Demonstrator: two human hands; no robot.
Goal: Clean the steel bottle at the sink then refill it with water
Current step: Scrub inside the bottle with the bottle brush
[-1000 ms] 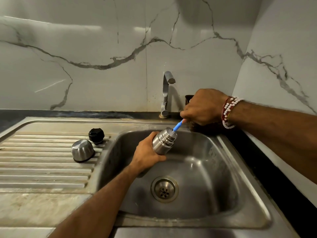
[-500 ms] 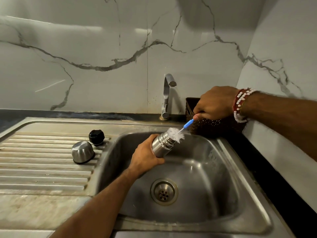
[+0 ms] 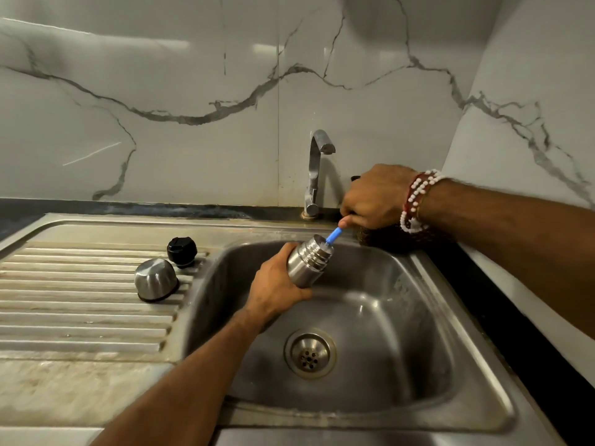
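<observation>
Bottle: steel bottle (image 3: pixel 308 263) tilted over the sink (image 3: pixel 428 304), left hand (image 3: pixel 276 289) clasped around its body
Brush: blue brush (image 3: pixel 333 235) deep in the mouth; right hand (image 3: pixel 375 197) clenched on the handle
Done: cap (image 3: pixel 156 279) and stopper (image 3: pixel 182 251) off, lying on the drainboard (image 3: pixel 80 317)
Left: scrubbing seems underway; rinsing and refilling not begun; tap (image 3: pixel 317 175) dry

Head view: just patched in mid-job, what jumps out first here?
Over the sink basin, the left hand holds the steel bottle tilted, mouth toward the tap, while the right hand pushes a blue-handled brush into it. On the ribbed drainboard to the left sit a steel cup lid and a black stopper. No water is running.
</observation>
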